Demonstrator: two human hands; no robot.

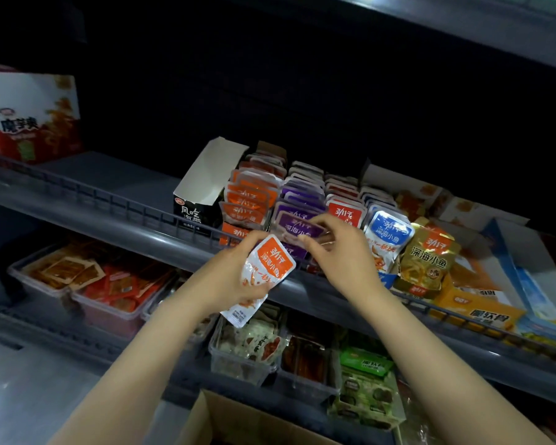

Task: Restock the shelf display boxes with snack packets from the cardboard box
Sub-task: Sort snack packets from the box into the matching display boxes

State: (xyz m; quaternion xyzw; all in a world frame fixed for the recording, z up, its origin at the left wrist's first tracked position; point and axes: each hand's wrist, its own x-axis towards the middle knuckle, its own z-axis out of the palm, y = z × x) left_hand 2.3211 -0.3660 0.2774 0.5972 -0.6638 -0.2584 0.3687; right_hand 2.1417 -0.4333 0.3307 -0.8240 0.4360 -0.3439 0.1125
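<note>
The cardboard box (238,422) is sitting open at the bottom edge, below the lower shelf. Above it, the left hand (233,277) is gripping an orange-and-white packet (267,271) (tilted, label facing up) in front of the shelf rail (109,200). Just beside it, the right hand (344,255) is pinching the front purple packet (299,228) of its row on the upper shelf. Orange packets (251,194) are standing left of that row, with red packets (345,207) and blue packets (387,229) to its right. Farther back on the left, a red-and-white carton (29,117) is resting on the shelf.
</note>
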